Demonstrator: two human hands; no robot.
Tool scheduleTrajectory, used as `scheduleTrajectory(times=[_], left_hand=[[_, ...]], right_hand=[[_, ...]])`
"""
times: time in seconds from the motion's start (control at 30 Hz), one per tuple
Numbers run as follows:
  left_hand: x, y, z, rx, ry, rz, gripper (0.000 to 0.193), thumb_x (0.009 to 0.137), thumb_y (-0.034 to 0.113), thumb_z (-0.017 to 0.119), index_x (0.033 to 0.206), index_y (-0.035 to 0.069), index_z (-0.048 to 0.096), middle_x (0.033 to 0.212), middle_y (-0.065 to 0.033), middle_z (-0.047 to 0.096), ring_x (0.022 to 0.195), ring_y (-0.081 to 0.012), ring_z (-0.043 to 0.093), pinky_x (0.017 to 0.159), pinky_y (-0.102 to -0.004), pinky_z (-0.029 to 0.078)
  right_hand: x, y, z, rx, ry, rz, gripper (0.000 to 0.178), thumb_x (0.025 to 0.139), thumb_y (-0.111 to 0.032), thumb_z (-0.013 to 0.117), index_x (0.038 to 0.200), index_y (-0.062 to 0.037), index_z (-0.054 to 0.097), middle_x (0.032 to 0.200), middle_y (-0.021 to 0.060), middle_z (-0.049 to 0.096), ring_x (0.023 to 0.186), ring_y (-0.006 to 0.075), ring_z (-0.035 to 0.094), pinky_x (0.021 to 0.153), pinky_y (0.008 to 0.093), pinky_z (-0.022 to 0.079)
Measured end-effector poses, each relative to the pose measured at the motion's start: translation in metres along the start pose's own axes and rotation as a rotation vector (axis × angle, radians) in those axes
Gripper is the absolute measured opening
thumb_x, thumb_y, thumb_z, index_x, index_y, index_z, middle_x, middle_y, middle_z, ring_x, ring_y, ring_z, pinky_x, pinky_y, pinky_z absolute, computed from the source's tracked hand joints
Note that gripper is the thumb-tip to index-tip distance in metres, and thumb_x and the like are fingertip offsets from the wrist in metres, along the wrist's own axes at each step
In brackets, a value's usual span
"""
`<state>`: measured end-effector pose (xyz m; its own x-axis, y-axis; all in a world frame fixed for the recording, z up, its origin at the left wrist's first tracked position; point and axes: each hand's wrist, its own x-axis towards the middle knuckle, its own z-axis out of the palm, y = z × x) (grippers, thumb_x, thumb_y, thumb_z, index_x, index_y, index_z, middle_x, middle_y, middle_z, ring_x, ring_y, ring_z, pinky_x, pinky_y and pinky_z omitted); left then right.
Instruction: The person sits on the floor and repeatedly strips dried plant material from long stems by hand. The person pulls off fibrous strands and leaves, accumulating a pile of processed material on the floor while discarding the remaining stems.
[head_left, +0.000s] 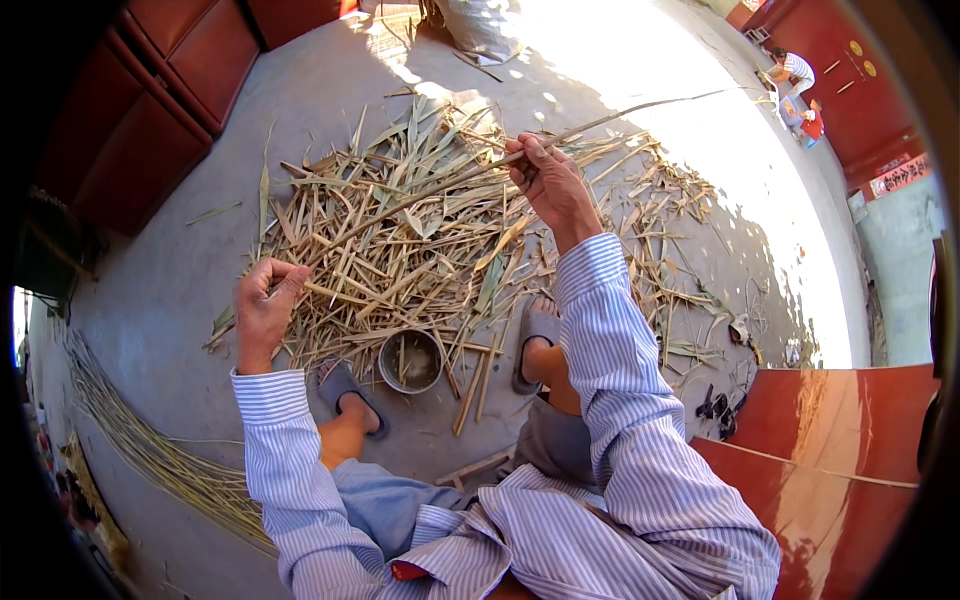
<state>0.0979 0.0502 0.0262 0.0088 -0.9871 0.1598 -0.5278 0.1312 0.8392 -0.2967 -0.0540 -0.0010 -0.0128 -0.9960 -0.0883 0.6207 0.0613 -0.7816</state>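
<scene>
The left hand [262, 305] closes over whatever it grips; the distant person [792, 70] is too small to make out.

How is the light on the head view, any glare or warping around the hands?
Head view: harsh sun blows out the concrete floor upper right; both hands, the reed stalk and husk pile sit in shade, sharp; fisheye bends edges, corners black.

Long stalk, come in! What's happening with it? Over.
Right hand shut on long stalk. Left hand fisted at its near end. Husk pile underneath.
</scene>
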Motion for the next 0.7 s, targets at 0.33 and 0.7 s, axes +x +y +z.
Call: scheduleTrajectory(times=[0.33,0.7], left_hand=[[-0.006,0.039,0.014,0.564,0.252,0.506,0.022,0.079,0.025,0.075,0.078,0.007,0.062,0.073,-0.0063,0.061,0.07,-0.0253,0.057,0.067,-0.0375,0.041],[0.01,0.053,0.068,0.552,0.167,0.534,0.019,0.08,0.025,0.072,0.083,0.009,0.061,0.072,-0.0055,0.058,0.07,-0.0258,0.056,0.068,-0.0384,0.04]], right_hand=[[-0.012,-0.009,-0.004,-0.179,0.347,0.076,0.027,0.088,-0.029,0.07,0.084,-0.0032,0.065,0.074,0.0031,0.065,0.062,0.0097,0.062,0.051,0.0186,0.052],[-0.035,0.048,0.054,-0.313,0.098,0.208,0.031,0.088,-0.033,0.071,0.089,-0.005,0.058,0.078,0.0042,0.062,0.066,0.012,0.062,0.054,0.0213,0.05]])
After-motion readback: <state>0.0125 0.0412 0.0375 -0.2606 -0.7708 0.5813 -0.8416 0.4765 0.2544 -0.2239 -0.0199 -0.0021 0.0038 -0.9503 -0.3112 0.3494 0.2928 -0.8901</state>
